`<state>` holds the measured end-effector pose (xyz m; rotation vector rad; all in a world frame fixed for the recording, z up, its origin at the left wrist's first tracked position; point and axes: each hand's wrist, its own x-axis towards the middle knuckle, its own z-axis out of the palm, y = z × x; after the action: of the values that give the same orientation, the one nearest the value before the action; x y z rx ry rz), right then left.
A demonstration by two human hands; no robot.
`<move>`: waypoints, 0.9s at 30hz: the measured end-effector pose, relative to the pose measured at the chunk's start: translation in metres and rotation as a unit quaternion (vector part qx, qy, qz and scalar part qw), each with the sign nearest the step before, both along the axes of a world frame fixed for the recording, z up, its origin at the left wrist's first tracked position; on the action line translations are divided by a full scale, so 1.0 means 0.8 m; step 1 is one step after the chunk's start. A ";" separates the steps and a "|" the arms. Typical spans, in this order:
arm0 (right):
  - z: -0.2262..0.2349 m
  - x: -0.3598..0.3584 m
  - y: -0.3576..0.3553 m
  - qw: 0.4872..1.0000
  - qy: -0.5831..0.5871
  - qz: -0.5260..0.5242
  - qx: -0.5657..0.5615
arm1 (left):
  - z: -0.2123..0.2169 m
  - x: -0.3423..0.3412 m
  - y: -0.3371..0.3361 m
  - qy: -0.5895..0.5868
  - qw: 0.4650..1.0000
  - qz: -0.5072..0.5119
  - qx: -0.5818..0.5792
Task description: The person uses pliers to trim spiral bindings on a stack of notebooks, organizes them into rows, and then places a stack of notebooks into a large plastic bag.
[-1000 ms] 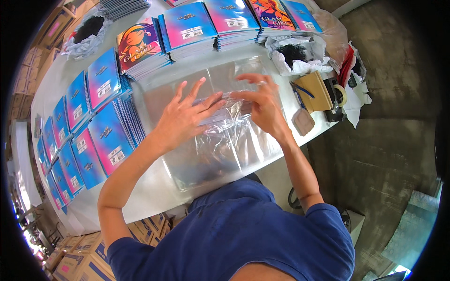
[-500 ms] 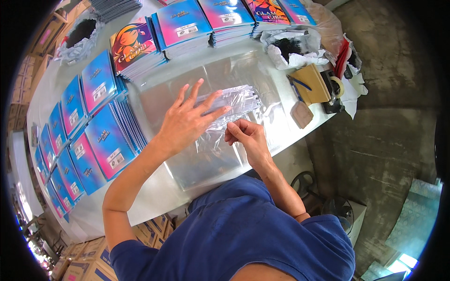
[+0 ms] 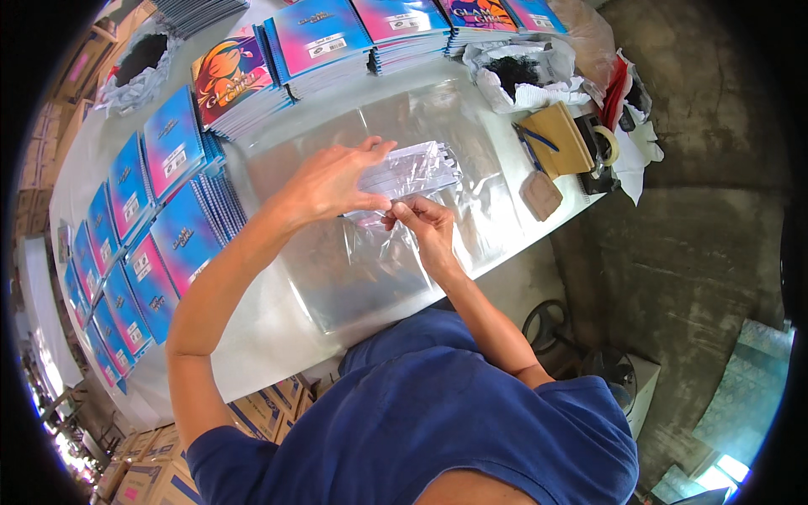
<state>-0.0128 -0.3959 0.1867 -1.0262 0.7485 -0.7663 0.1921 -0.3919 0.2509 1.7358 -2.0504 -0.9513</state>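
A flat bundle of thin white strips in clear plastic wrapping (image 3: 412, 171) lies on a large clear plastic sheet (image 3: 362, 290) near the table's middle. My left hand (image 3: 341, 181) grips the bundle's left end, thumb along the near side and fingers curled over the far side. Close to that thumb, my right hand (image 3: 427, 225) is closed, thumb and forefinger pinched at the near edge of the wrapping. Whatever sits between these fingertips is too small and hidden to make out.
Stacks of blue-pink spiral notebooks (image 3: 181, 240) line the table's left and far sides. At right are a paper-lined container of dark bits (image 3: 513, 71), a tan block (image 3: 557, 151) with a blue pen, a tape dispenser (image 3: 602, 160) and a brown pad (image 3: 541, 195). Cardboard boxes (image 3: 151, 480) stand below.
My left hand has gone from spread fingers over the bundle to curling round its left end. My right hand, still pinched, has moved left and slightly away from me, up to the left thumb.
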 end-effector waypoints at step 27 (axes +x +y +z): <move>-0.051 -0.582 -0.412 0.999 0.021 0.010 -0.022 | 0.028 -0.031 0.009 -0.053 0.997 0.040 -0.030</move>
<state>-0.4787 -0.7257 0.1462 -1.0908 0.7604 -0.7489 0.1676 -0.3847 0.2734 1.8589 -2.0340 -0.7799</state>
